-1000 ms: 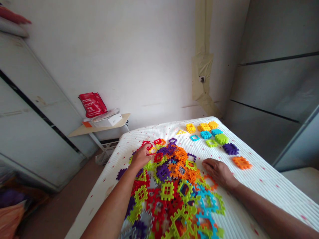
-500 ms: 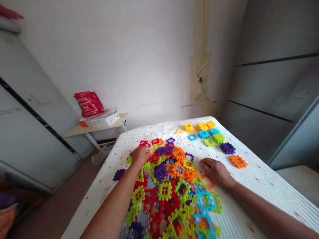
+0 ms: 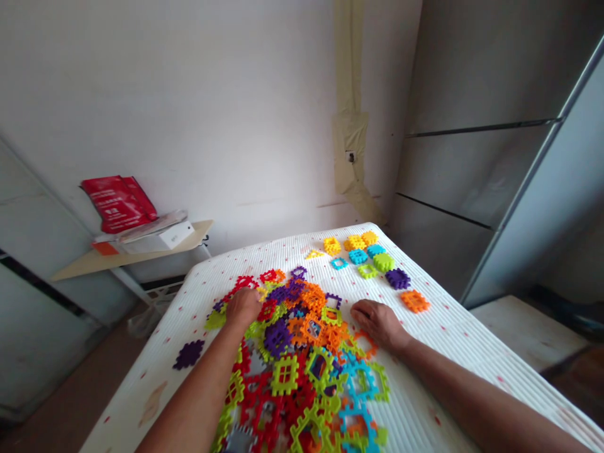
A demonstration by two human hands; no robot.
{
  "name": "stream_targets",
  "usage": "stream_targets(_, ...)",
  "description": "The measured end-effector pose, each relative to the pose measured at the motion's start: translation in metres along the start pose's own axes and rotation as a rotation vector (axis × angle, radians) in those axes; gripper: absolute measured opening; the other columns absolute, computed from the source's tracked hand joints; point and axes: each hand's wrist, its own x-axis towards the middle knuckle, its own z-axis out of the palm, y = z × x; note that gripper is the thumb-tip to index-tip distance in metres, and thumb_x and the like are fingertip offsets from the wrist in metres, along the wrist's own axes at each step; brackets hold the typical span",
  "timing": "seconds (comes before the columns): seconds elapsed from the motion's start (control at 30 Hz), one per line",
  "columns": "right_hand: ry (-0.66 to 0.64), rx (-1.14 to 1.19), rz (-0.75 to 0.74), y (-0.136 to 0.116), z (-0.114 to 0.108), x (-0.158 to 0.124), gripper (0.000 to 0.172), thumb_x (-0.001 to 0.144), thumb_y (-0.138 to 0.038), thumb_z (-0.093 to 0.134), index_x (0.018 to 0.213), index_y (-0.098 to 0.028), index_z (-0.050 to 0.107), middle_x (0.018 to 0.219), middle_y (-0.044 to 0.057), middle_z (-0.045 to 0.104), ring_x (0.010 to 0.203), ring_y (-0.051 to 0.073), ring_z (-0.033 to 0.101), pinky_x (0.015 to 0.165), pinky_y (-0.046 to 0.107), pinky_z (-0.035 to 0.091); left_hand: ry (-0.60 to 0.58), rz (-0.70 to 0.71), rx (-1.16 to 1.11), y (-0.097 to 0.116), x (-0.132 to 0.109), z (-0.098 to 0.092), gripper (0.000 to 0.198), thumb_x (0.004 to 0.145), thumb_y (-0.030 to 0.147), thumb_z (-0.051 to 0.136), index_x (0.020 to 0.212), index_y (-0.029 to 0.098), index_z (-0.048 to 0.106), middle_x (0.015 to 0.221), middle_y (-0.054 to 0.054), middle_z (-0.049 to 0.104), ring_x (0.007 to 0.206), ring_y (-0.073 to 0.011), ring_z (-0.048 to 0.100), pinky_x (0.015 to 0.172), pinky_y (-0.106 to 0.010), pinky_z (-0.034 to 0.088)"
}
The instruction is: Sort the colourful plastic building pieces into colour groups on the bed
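My left hand is over the far left part of a heap of plastic interlocking tiles in red, green, purple, orange, blue and grey. Its fingers are curled closed, and a bit of a yellow tile shows at the fingertips. Whether they grip it is unclear. To the right of the heap, my right hand rests on the white ribbed cover with fingers bent together and no tile visible in them. An orange frame tile lies against its near side. Left of my left forearm is a lone dark purple tile.
Sorted tiles line the right far side: yellow stacks, blue tiles, green stack, purple stack and orange stack. A side table with red packages stands left; a grey cabinet stands right.
The view has turned to the right, so the table and tiles appear farther left. Both hands stay at nearly the same places beside the heap.
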Motion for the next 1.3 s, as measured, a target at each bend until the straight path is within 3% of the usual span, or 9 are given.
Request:
stream_targets(0.43, 0.000, 0.003, 0.020, -0.001, 0.000, 0.001, 0.030, 0.089, -0.030, 0.037, 0.083, -0.017, 0.064, 0.082, 0.005, 0.065, 0.073, 0.016, 0.059, 0.067, 0.025, 0.042, 0.309, 0.091, -0.215, -0.011, -0.032, -0.020, 0.012, 0.070, 0.016, 0.047, 0.072, 0.019, 0.059, 0.099, -0.008, 0.060, 0.097, -0.0212, 0.055, 0.089, -0.030, 0.041)
stream_targets(0.67, 0.000, -0.019, 0.015, -0.002, 0.000, 0.000, 0.031, 0.089, -0.032, 0.036, 0.083, -0.018, 0.063, 0.080, 0.005, 0.065, 0.071, 0.015, 0.058, 0.064, 0.025, 0.042, 0.324, 0.186, -0.421, 0.011, -0.057, -0.014, 0.011, 0.073, 0.017, 0.046, 0.073, 0.021, 0.057, 0.072, 0.001, 0.064, 0.069, -0.0137, 0.060, 0.067, -0.024, 0.045)
stream_targets(1.0, 0.042, 0.021, -0.017, 0.002, 0.000, 0.001, 0.030, 0.090, -0.033, 0.038, 0.080, -0.018, 0.062, 0.076, 0.004, 0.064, 0.067, 0.015, 0.057, 0.063, 0.026, 0.043, 0.325, 0.297, -0.524, 0.045, -0.101, -0.006, 0.010, 0.076, 0.017, 0.048, 0.081, 0.021, 0.055, 0.076, 0.001, 0.063, 0.071, -0.0126, 0.059, 0.069, -0.024, 0.043)
stream_targets(1.17, 0.078, 0.093, -0.163, -0.026, -0.006, 0.010, 0.024, 0.088, -0.034, 0.046, 0.097, -0.019, 0.062, 0.090, 0.006, 0.065, 0.072, 0.014, 0.060, 0.067, 0.027, 0.048, 0.330, 0.347, -0.375, 0.048, -0.109, -0.007, 0.008, 0.078, 0.020, 0.049, 0.083, 0.022, 0.055, 0.078, -0.001, 0.064, 0.072, -0.0144, 0.060, 0.070, -0.026, 0.042)
stream_targets(1.3, 0.080, 0.135, -0.381, -0.061, -0.003, 0.022, 0.030, 0.087, -0.034, 0.049, 0.113, -0.021, 0.057, 0.116, 0.009, 0.059, 0.107, 0.019, 0.055, 0.089, 0.034, 0.047, 0.316, 0.374, -0.273, 0.054, -0.113, -0.017, 0.006, 0.080, 0.023, 0.048, 0.083, 0.022, 0.053, 0.078, -0.002, 0.063, 0.074, -0.0157, 0.059, 0.070, -0.027, 0.042)
